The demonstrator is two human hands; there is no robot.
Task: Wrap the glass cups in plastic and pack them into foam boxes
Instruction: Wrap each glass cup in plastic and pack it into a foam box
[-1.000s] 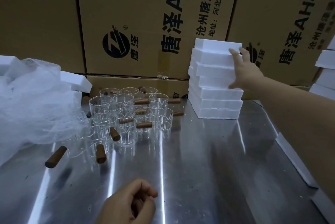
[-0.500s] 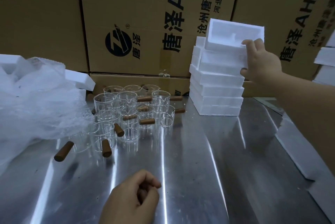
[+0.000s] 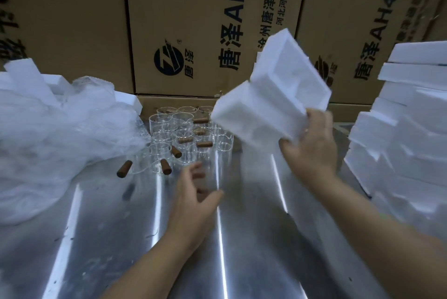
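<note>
My right hand [image 3: 310, 147] grips a white foam box [image 3: 271, 98] by its lower corner and holds it tilted in the air above the table, hollow side facing me. My left hand [image 3: 193, 198] hovers over the steel table [image 3: 242, 238] with fingers spread and holds nothing. Just beyond it stand several clear glass cups with brown wooden handles [image 3: 191, 139], clustered at the back of the table. A heap of clear plastic wrap [image 3: 55, 134] lies at the left, beside the cups.
A leaning stack of white foam boxes [image 3: 406, 129] fills the right side. Loose foam pieces [image 3: 26, 76] sit behind the plastic at the left. Large printed cardboard cartons [image 3: 208, 20] form a wall behind the table.
My right hand lifted the top foam box off the stack and brought it toward me, tilted. My left hand uncurled from a loose fist and reached forward toward the cups.
</note>
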